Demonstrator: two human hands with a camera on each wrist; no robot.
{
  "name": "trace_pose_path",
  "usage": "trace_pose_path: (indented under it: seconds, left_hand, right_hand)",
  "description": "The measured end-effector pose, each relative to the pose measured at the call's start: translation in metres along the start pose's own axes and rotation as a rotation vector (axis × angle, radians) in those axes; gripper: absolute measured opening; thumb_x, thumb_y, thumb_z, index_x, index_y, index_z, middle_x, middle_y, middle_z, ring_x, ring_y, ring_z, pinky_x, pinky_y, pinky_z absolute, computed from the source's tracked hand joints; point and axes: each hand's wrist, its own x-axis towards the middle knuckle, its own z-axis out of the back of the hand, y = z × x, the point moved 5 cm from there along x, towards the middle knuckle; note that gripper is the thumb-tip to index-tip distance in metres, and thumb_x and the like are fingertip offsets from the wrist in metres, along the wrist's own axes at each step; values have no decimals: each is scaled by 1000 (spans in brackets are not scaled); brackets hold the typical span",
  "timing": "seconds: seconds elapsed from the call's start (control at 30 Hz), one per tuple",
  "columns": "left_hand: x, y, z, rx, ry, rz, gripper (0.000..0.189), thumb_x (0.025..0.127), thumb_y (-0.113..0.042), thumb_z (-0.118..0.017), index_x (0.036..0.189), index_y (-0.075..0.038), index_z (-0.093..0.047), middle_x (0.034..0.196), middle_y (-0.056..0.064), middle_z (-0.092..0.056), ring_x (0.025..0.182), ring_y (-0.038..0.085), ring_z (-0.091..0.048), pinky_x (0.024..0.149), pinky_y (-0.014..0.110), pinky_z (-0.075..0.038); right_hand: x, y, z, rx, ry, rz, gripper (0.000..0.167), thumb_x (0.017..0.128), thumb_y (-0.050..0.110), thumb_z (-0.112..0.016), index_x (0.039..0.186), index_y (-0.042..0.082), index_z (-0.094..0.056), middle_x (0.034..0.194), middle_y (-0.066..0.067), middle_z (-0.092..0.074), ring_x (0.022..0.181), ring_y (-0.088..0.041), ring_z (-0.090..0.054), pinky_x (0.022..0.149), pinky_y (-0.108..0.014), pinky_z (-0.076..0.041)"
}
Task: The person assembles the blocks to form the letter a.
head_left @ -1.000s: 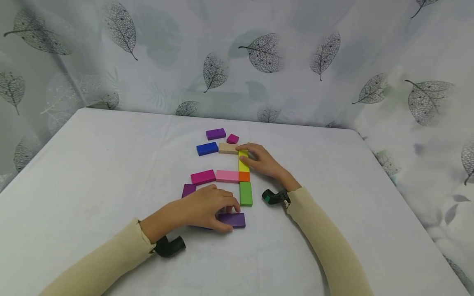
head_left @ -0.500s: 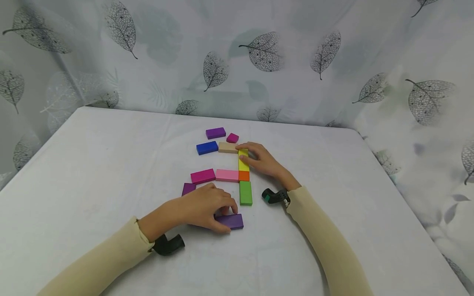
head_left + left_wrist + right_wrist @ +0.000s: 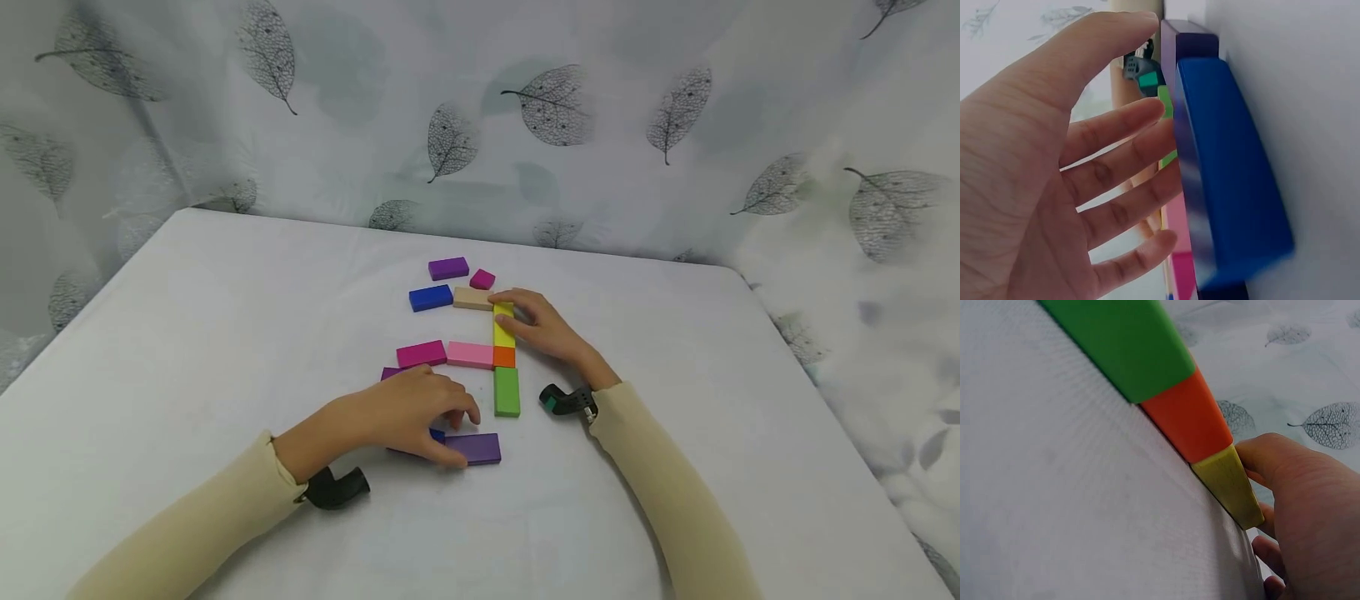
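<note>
In the head view my left hand [image 3: 408,414] hovers over the near blocks, thumb by the front edge of a purple block [image 3: 474,449] and fingers lifted above it. The left wrist view shows loosely spread fingers, with nothing between them, beside a blue block [image 3: 1229,162] partly hidden in the head view. My right hand [image 3: 551,329] holds a yellow block [image 3: 504,327] at its far end, the thumb on it and the index finger by its corner with a tan block [image 3: 472,299]. An orange block [image 3: 504,357] and a green block [image 3: 507,392] follow nearer, in line with the yellow one.
A pink block [image 3: 470,355] and a magenta block [image 3: 421,354] run leftward from the orange one. A blue block [image 3: 431,298], a violet block [image 3: 448,268] and a small magenta block [image 3: 482,279] lie farther back. White cloth covers the table [image 3: 240,333].
The purple block shifted slightly left under my left hand, which then loosened and drew a little left, baring part of the blue block. My right hand stays put. The head view swung slightly left.
</note>
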Motion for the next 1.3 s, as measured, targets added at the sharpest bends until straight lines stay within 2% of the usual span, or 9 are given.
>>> trace_pose_path:
  seconds: [0.1,0.4,0.53,0.77,1.13,1.3]
  left_hand:
    - [-9,3,4,21,-24,22,39,81,-47,-74,109,-21,-68,88,-12,-61,87,4,-55,86,38,-40]
    - [-31,11,7,125,-109,13,32,77,-48,-77,97,-23,-70,88,-12,-60,90,7,-55,83,35,-39]
    - [-34,14,7,135,-103,25,31,76,-46,-79,96,-23,-69,87,-12,-60,90,7,-55,83,36,-39]
    - [-40,14,4,128,-101,7,28,77,-41,-80,97,-24,-69,86,-13,-61,92,8,-56,84,38,-40]
    - [-41,15,2,111,-84,6,29,78,-41,-79,99,-25,-69,89,-14,-62,93,7,-56,86,39,-41]
    - [-41,14,2,104,-95,19,31,78,-46,-76,100,-26,-68,87,-15,-60,92,6,-55,86,39,-40]
  right_hand:
    - [-1,0,0,5,5,8,41,97,21,-58,137,11,-55,144,-10,-49,139,-28,-35,116,-52,-20]
    - [-1,4,2,-4,3,10,40,97,20,-58,136,11,-56,144,-11,-49,139,-29,-35,116,-51,-21]
    - [-2,5,2,-2,3,-5,41,97,21,-58,137,11,-55,145,-11,-48,140,-29,-34,116,-52,-20]
    - [0,6,0,-2,11,12,41,98,21,-57,137,10,-55,144,-11,-49,139,-29,-36,116,-51,-21]
    - [1,4,1,-12,4,33,40,97,19,-58,136,8,-56,142,-12,-52,138,-29,-38,116,-51,-22]
    - [1,4,1,-12,4,31,40,97,19,-57,136,8,-56,143,-12,-51,138,-29,-37,116,-51,-21]
